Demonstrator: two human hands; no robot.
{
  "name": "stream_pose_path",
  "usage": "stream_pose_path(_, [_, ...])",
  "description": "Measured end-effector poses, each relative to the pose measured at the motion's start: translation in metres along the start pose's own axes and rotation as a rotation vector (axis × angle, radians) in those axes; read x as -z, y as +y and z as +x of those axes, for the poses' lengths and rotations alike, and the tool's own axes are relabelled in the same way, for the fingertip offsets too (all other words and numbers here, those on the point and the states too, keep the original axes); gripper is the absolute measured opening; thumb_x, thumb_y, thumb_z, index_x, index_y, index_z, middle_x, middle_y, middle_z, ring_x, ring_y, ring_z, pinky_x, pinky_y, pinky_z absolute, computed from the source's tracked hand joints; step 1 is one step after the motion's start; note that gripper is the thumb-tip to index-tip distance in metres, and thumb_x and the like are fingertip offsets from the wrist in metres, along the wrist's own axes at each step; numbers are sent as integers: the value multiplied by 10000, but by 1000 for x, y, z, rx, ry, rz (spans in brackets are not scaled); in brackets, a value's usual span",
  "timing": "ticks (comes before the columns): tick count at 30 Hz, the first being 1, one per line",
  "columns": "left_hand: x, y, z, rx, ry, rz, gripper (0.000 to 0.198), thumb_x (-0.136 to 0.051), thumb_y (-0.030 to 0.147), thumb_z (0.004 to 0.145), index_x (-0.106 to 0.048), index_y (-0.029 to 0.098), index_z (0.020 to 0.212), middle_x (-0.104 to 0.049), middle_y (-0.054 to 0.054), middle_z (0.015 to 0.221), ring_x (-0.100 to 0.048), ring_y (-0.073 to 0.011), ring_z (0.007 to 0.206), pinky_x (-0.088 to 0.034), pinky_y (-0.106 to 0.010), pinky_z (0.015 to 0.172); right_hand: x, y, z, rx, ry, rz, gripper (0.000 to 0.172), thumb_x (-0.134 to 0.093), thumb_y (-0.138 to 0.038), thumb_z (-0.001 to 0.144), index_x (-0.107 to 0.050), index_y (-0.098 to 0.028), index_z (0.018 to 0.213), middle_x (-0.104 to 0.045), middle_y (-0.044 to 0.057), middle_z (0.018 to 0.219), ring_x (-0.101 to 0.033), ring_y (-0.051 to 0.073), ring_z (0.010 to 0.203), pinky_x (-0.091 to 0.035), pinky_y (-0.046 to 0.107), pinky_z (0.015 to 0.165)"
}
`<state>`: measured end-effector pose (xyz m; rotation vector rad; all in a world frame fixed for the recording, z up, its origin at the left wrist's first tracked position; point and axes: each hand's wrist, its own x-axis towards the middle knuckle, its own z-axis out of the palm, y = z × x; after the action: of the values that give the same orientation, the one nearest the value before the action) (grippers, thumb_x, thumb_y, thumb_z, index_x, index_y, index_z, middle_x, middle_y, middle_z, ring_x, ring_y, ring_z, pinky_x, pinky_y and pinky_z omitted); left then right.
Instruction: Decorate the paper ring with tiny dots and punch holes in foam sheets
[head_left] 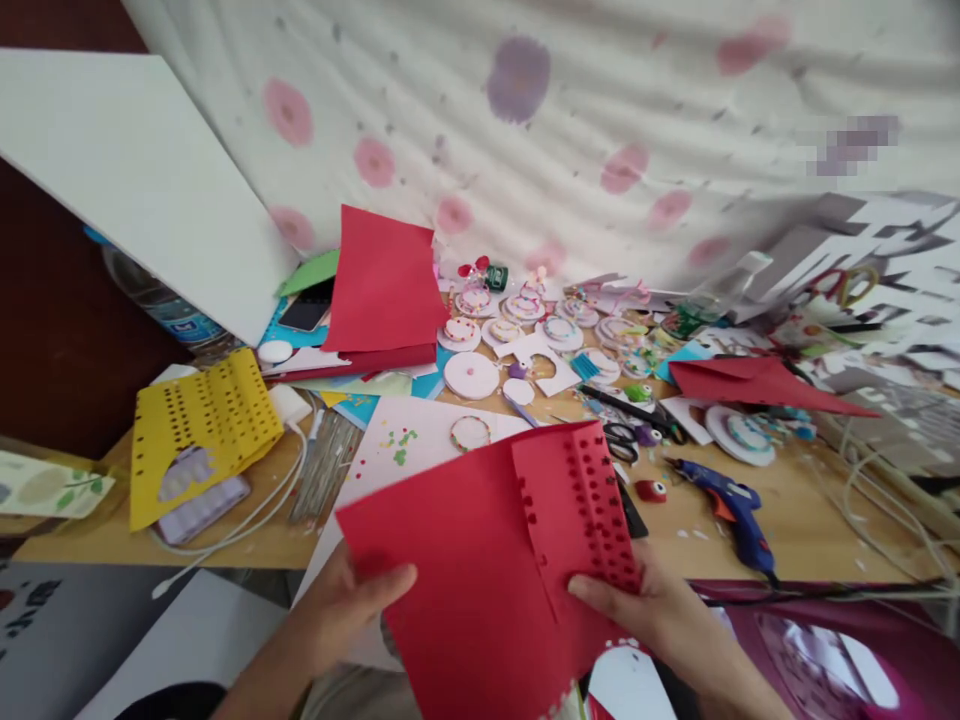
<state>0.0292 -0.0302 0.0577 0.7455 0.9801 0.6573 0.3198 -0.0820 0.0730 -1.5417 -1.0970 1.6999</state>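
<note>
A large sheet of red paper is held up in front of me, tilted, over the table's front edge. My left hand grips its left edge, thumb on top. Against its right part lies a smaller red piece with rows of punched holes; whether it is a fold of the same sheet, I cannot tell. My right hand pinches the right side, thumb pressed on the red paper near the holes. The fingers behind the paper are hidden. Just beyond it, a white sheet carries green and red paper bits and a beaded ring.
A blue glue gun and black-handled scissors lie to the right. Yellow punched paper and a white cable are at left. Behind stand red sheets and several white discs with beaded rings.
</note>
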Motion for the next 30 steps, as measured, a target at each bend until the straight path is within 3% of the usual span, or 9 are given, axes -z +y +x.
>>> stream_pose_path(4, [22,24,-17,-35,-169,114,839,-681,806,504,-722,199,1083,-694,-157,1175,-593,-409,1147,-475,-467,950,-1,3,-4,11,44,-435,230,-710,-435,730,-648,-214,727,-655,20,696,-586,201,651,-425,268,561])
stream_pose_path(8, [16,40,-31,-147,-220,388,879,-756,723,499,-641,260,1236,-630,-115,1297,-563,-389,1187,-422,-434,1012,-23,-12,2,123,27,-690,126,-653,-150,651,-562,-234,627,-614,-5,625,-558,166,573,-362,246,510])
stream_pose_path(11, [4,36,-31,-196,-61,533,634,-861,455,551,-661,281,1127,-714,-42,1107,-649,-293,995,-504,-316,833,-39,-26,11,212,10,-797,158,-625,-118,655,-523,-230,611,-612,8,634,-560,166,559,-353,250,501])
stream_pose_path(14, [0,28,-25,-251,159,589,172,-725,354,740,-695,199,808,-706,-12,767,-633,-192,734,-475,-232,642,-44,-42,20,247,-11,-892,119,-665,-228,727,-550,-224,696,-631,32,718,-589,190,633,-395,264,545])
stream_pose_path(16, [1,25,-21,-264,275,570,224,-647,360,809,-680,174,689,-671,-11,663,-596,-160,643,-448,-216,575,-41,-53,24,243,-98,-897,177,-699,-348,755,-601,-222,831,-643,45,822,-610,208,732,-439,277,616])
stream_pose_path(18, [3,24,-18,-240,320,503,253,-637,389,820,-697,170,707,-685,-17,669,-601,-157,640,-459,-215,564,-36,-64,28,229,-193,-847,321,-689,-472,773,-629,-232,979,-644,48,901,-616,215,807,-464,284,678])
stream_pose_path(23, [5,30,-13,-116,228,285,212,-722,363,758,-714,179,863,-744,-33,831,-671,-197,794,-531,-242,674,-28,-85,39,174,-237,-773,419,-510,-578,878,-652,-245,1089,-663,52,987,-614,221,912,-466,288,761])
stream_pose_path(26, [9,34,-12,-64,120,265,208,-735,314,750,-702,192,915,-741,-33,894,-678,-199,849,-540,-247,718,-27,-87,46,102,-283,-805,356,-584,-545,842,-665,-217,952,-648,29,875,-594,183,800,-446,257,674])
stream_pose_path(30, [10,38,-11,-76,11,344,324,-785,239,672,-682,229,980,-721,-19,983,-667,-195,918,-532,-239,778,-26,-83,51,66,-220,-855,314,-605,-481,833,-565,-184,741,-543,-11,693,-488,126,626,-357,229,532])
